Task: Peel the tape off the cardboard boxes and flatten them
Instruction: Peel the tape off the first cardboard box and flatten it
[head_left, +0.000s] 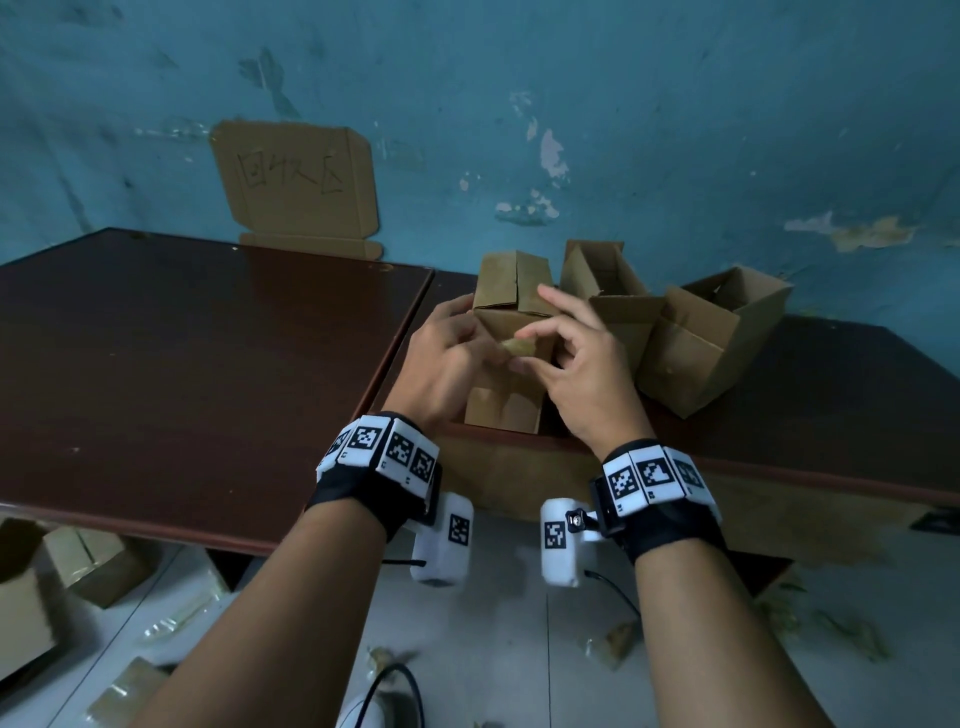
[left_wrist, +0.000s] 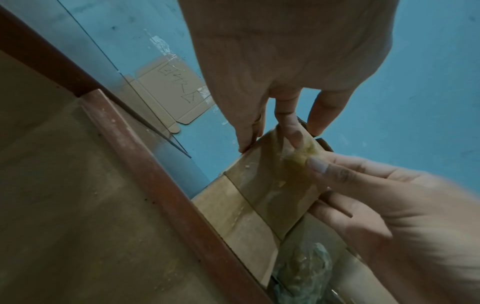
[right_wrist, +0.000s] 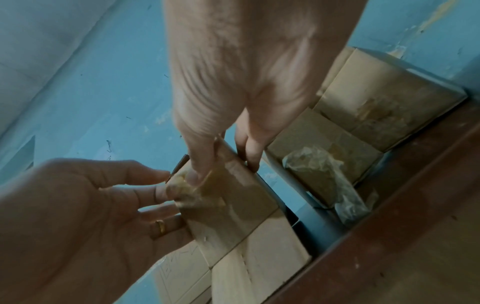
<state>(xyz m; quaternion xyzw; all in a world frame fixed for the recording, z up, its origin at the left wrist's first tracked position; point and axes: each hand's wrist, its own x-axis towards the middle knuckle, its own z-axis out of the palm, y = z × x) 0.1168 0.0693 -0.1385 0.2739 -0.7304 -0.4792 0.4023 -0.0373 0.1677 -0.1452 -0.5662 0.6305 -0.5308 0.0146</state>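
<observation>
A small brown cardboard box (head_left: 506, 405) stands upright at the near edge of the lower dark table (head_left: 831, 405), its top flaps raised. A crumpled wad of yellowish tape (head_left: 519, 347) sticks out from its upper front face. My left hand (head_left: 491, 358) pinches this tape (left_wrist: 303, 152) with curled fingertips. My right hand (head_left: 535, 338) grips the box's top panel (right_wrist: 233, 216), thumb (right_wrist: 196, 174) pressing on the front at the tape, fingers behind, index finger stretched over the flaps.
Two open boxes (head_left: 613, 291) (head_left: 711, 343) crowd the right of the held box. A loose clump of clear tape (right_wrist: 319, 164) lies among them. A higher brown table (head_left: 182, 364) is at left, with a flattened cardboard sign (head_left: 296, 176) on the blue wall. Boxes (head_left: 93, 561) and tape scraps litter the floor.
</observation>
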